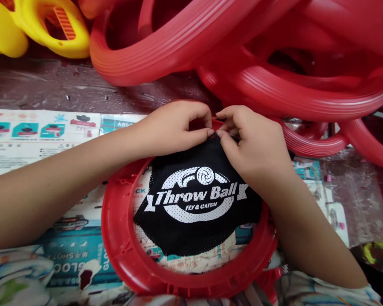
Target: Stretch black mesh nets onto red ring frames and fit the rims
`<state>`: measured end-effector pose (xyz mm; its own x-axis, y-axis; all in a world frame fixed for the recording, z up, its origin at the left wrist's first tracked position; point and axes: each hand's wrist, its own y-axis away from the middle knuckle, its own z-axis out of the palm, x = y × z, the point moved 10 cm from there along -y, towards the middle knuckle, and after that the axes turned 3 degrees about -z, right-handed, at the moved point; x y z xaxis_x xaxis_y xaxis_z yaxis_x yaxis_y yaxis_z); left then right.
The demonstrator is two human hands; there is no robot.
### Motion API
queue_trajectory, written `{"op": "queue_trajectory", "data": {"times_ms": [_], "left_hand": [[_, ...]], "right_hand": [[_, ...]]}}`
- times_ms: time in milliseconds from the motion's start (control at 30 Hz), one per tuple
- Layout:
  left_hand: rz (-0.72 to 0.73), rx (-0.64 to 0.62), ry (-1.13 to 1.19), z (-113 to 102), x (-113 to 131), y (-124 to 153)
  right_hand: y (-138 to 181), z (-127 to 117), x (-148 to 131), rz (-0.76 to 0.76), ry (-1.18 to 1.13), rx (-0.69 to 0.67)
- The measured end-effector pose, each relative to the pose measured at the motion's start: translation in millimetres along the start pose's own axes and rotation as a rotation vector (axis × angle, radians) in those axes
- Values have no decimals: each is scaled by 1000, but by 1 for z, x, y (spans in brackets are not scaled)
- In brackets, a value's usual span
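A red plastic ring (121, 238) lies flat in front of me on printed cardboard. Inside it rests a black mesh net (191, 229) printed in white with "Throw Ball Fly & Catch". My left hand (175, 127) and my right hand (252, 144) meet at the ring's far rim. Both pinch the net's top edge between thumb and fingers, pressing it against the rim. The net's near edge lies loose inside the ring, short of the rim.
A heap of red plastic rings (274, 63) is piled behind and to the right. Yellow plastic parts (51, 29) sit at the back left. Printed cardboard sheets (35, 131) cover the wooden tabletop (51, 85).
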<state>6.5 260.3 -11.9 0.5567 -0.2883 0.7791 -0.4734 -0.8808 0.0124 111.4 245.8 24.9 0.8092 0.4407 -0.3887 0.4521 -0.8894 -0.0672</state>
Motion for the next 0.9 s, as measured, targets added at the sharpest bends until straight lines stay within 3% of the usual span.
{"op": "queue_trajectory", "data": {"times_ms": [200, 400, 533, 900], "left_hand": [[84, 29, 30, -5, 6, 4], [197, -19, -55, 1, 16, 6], [195, -56, -106, 4, 15, 5], [127, -69, -135, 3, 12, 6]], "right_hand": [[0, -4, 10, 31, -217, 74], [1, -6, 7, 20, -206, 60], [1, -6, 2, 18, -161, 14], [0, -2, -20, -157, 115, -183]]}}
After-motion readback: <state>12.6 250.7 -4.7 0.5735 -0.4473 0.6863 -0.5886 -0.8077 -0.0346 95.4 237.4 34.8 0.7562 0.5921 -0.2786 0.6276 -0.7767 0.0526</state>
